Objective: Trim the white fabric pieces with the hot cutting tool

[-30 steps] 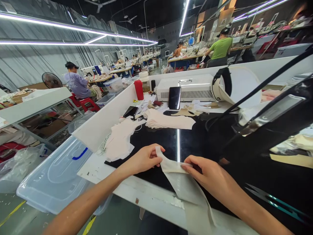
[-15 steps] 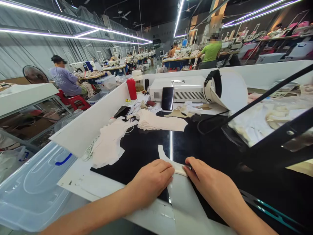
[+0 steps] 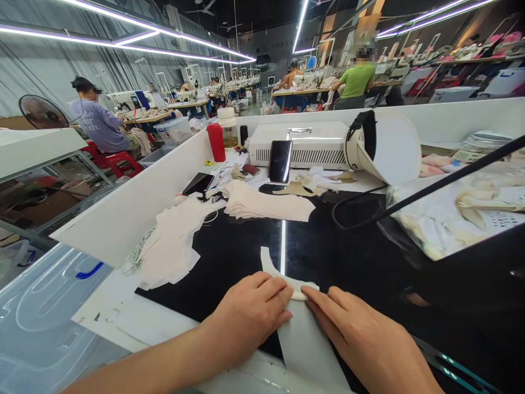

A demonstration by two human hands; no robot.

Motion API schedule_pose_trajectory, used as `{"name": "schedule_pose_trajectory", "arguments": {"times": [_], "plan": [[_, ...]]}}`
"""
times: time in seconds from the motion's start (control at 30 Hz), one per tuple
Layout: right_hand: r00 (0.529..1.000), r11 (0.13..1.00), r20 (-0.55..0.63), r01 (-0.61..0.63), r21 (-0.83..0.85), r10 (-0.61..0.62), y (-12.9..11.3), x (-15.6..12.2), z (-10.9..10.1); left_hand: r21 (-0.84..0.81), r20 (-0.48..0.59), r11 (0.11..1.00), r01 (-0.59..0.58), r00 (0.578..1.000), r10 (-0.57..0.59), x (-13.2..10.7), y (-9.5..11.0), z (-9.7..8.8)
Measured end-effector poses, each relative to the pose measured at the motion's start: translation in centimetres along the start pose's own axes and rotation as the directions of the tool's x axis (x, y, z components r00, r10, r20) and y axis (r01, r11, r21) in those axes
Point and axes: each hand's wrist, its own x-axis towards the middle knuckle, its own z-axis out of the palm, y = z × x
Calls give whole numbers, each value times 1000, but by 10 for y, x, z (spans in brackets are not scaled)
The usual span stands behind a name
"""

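Note:
A curved white fabric piece (image 3: 268,264) lies on the black tabletop, its near end over a pale grey-white sheet (image 3: 305,342). My left hand (image 3: 252,306) has its fingers bent and closed on the near part of that piece, covering some of it. On the other side, my right hand (image 3: 361,328) lies low with fingers stretched out. Its fingertips touch the folded-looking near edge of the piece. Beyond my hands are a stack of cut pale fabric pieces (image 3: 268,203) and a looser pile of pale fabric pieces (image 3: 168,241).
A white slotted box (image 3: 299,145), a phone (image 3: 280,161), a red cup (image 3: 216,142) and a white visor (image 3: 396,145) stand at the back. A black cable (image 3: 443,183) crosses the right side. A plastic bin lid (image 3: 49,312) is at left. Co-workers sit farther off.
My right hand has gone from a pinch at the fabric's edge to stretched fingers laid against it. My left hand stays on the piece. The view has shifted slightly.

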Motion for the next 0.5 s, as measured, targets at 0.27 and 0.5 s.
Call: {"name": "schedule_pose_trajectory", "arguments": {"times": [0.27, 0.5], "plan": [[1000, 1000, -15, 2, 25, -2, -2, 4, 1, -11, -59, 998, 60, 996, -61, 1, 3, -3], [998, 996, 28, 57, -63, -56, -1, -4, 5, -9, -52, 996, 89, 995, -90, -2, 6, 1]]}}
